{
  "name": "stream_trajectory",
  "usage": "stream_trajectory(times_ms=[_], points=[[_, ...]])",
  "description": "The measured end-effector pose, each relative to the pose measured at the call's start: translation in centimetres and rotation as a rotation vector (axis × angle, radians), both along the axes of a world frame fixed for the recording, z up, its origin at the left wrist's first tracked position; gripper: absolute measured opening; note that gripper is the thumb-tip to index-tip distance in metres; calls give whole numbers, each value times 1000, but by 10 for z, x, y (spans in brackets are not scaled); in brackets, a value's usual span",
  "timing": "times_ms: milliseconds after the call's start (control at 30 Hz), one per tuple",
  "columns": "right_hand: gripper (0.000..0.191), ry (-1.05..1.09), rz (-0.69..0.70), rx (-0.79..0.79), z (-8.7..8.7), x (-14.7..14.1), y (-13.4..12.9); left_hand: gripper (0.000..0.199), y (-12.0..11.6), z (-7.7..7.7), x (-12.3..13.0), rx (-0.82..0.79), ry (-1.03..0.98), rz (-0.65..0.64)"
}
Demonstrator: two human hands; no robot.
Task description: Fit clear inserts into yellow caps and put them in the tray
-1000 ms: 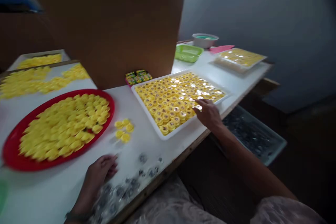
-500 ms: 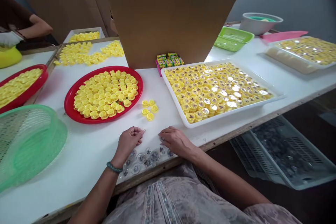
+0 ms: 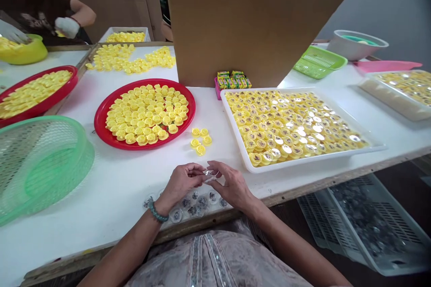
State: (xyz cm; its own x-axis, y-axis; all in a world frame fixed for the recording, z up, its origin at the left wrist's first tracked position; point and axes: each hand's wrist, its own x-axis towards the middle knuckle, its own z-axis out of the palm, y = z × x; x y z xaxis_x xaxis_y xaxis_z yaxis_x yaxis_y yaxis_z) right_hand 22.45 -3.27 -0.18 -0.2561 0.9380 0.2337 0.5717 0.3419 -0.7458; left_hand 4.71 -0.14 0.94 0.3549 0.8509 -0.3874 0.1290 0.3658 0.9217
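Observation:
In front of me my two hands meet over the white table [image 3: 134, 175]. My right hand [image 3: 234, 186] pinches a clear round plastic piece [image 3: 210, 178] between thumb and fingers. My left hand [image 3: 183, 182], a beaded bracelet [image 3: 158, 213] on its wrist, has its fingertips pressed together at that piece; whatever small thing they hold is hidden. Below the hands, several clear plastic discs [image 3: 175, 215] with dark prints lie near the table edge. Just beyond the hands sits a small group of yellow rose-shaped pieces [image 3: 200, 149].
A red tray [image 3: 101, 130] of yellow roses stands left, a green mesh basket [image 3: 72, 161] nearer. To the right is a white tray [image 3: 251, 166] of capped yellow pieces. A cardboard panel [image 3: 242, 22] rises behind. A co-worker's gloved hand [image 3: 67, 27] shows far left.
My hands have come together, the right lifting the clear piece from the table to meet the left fingertips. The view has turned slightly left, and the co-worker's second gloved hand has come into view.

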Motion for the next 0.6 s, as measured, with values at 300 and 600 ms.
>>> stream_trajectory(times_ms=[300,600], points=[[47,-53,107,-74,1,-5,-6,11,-8,-11,-16,109,240,-133],[62,-117,137,37,19,-9,0,29,-9,9,-7,153,134,45]])
